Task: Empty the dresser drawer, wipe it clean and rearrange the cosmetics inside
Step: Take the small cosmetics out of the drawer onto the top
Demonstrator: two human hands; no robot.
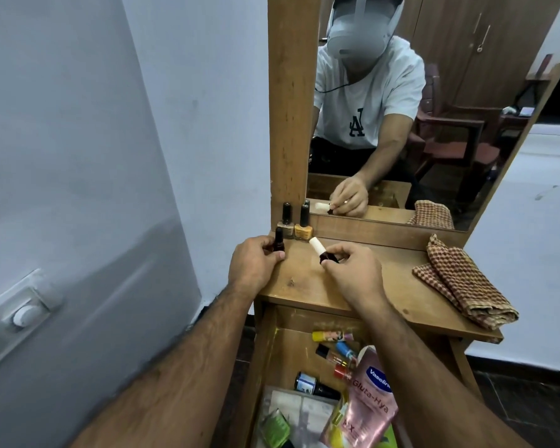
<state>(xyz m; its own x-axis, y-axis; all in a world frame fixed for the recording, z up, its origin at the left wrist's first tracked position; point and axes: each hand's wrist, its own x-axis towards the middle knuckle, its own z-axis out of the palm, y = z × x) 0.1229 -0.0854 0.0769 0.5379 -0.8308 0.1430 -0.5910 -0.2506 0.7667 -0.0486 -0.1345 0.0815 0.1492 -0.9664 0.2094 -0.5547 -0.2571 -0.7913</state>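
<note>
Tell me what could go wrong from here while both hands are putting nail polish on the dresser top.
1. The left hand holds a dark bottle close to the two standing bottles at the mirror's foot; a nudge could topple them.
2. The right hand pinches the white-capped bottle tilted, so it may tip over when set down.
3. The open drawer lies right below the top's edge; anything rolling off could fall among the remaining items.

Brown wooden dresser surface [362, 286]: matt, scuffed, grain visible. Red-and-cream checked cloth [459, 279]: coarse woven weave, folded. Pink Vaseline pouch [369, 402]: glossy plastic film. Small beige and yellow nail-polish bottles [295, 227]: glossy, probably glass, with smooth black caps. Mirror glass [434, 108]: reflective.
</note>
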